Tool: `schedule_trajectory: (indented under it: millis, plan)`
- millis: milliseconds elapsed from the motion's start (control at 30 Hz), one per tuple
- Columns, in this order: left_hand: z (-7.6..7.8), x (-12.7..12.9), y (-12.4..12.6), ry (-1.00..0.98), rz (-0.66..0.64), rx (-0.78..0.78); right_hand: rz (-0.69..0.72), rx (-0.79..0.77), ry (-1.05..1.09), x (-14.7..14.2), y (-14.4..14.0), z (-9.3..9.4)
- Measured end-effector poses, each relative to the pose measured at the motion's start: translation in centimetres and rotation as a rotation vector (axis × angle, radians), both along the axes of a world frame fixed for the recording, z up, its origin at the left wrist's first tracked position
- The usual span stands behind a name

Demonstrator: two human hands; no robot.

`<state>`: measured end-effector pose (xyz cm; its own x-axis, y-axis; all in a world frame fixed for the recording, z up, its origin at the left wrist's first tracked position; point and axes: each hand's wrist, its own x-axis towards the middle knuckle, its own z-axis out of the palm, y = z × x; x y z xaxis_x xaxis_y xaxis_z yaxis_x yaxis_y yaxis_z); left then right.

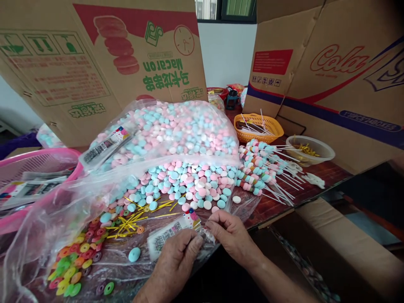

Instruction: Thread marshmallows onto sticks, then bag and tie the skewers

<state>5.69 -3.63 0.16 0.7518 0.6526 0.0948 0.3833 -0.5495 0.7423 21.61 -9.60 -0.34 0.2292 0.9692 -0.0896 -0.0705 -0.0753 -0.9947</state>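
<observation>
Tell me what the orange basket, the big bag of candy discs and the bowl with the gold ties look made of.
Orange basket: likely moulded plastic, with a glossy lattice weave. Big bag: thin clear plastic film, crinkled and shiny. Bowl: translucent plastic, probably; its contents show through.

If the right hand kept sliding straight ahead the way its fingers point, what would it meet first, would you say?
The right hand points up and left across the clear plastic bag. It would probably first meet the printed label at its fingertips, then the loose pink, blue and white candies, though depth is hard to judge.
</observation>
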Motion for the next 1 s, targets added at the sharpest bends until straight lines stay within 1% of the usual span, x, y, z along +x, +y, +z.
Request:
schedule_trajectory:
  millis: [67, 133, 167, 233, 300, 333, 367, 467, 500, 567, 600, 667, 733, 767, 833, 900, 933, 1000]
  plan:
    - [-0.1, -0.1, 0.1, 0.023, 0.009, -0.035, -0.077, 0.035, -0.057, -0.2, 0.1, -0.5]
    - [-0.3, -0.2, 0.1, 0.054, 0.011, -0.002, -0.098, 0.05, -0.06, -0.1, 0.1, -0.7]
    - [-0.5, -0.2, 0.2, 0.065, 0.007, 0.029, -0.086, 0.043, -0.028, 0.1, 0.1, -0.7]
    - [-0.7, -0.4, 0.3, 0.056, -0.022, 0.101, 0.002, -0.006, 0.065, 0.5, 0.1, -0.5]
    - [-0.9, -0.5, 0.4, 0.023, -0.052, 0.165, 0.108, -0.078, 0.086, 0.8, 0.1, -0.1]
    - [-0.9, -0.5, 0.4, 0.014, -0.061, 0.182, 0.133, -0.103, 0.043, 0.9, 0.0, 0.1]
    - [-0.9, -0.4, 0.5, 0.013, -0.06, 0.186, 0.125, -0.107, -0.034, 0.8, 0.0, 0.2]
    - [-0.6, -0.2, 0.5, 0.04, -0.023, 0.151, -0.031, -0.011, -0.333, 0.1, -0.1, 0.3]
    - [-0.5, 0.0, 0.4, 0.043, -0.016, 0.142, -0.075, 0.022, -0.401, -0.2, -0.1, 0.3]
    - [-0.3, 0.2, 0.3, 0.034, -0.024, 0.143, -0.116, 0.04, -0.449, -0.4, 0.0, 0.1]
    - [-0.3, 0.3, 0.2, 0.024, -0.032, 0.151, -0.135, 0.019, -0.489, -0.2, 0.1, 0.1]
    - [-0.2, 0.4, 0.1, 0.0, -0.011, 0.177, -0.227, -0.064, -0.671, 1.3, 0.3, 0.2]
    - [-0.2, 0.2, 0.2, -0.032, 0.053, 0.196, -0.378, -0.163, -0.931, 4.3, 0.3, 0.5]
    - [-0.2, 0.0, 0.3, -0.058, 0.089, 0.2, -0.429, -0.197, -0.998, 6.2, 0.2, 0.7]
    - [-0.2, -0.6, 0.6, -0.14, 0.132, 0.216, -0.448, -0.253, -1.118, 10.2, -0.1, 0.8]
    - [0.0, -1.3, 1.1, -0.223, 0.126, 0.261, -0.436, -0.316, -1.236, 13.3, -0.4, 0.4]
    - [0.1, -1.6, 1.2, -0.246, 0.106, 0.286, -0.427, -0.342, -1.285, 14.3, -0.6, 0.0]
    - [0.6, -2.0, 1.5, -0.245, 0.045, 0.325, -0.406, -0.38, -1.361, 15.4, -0.9, -1.0]
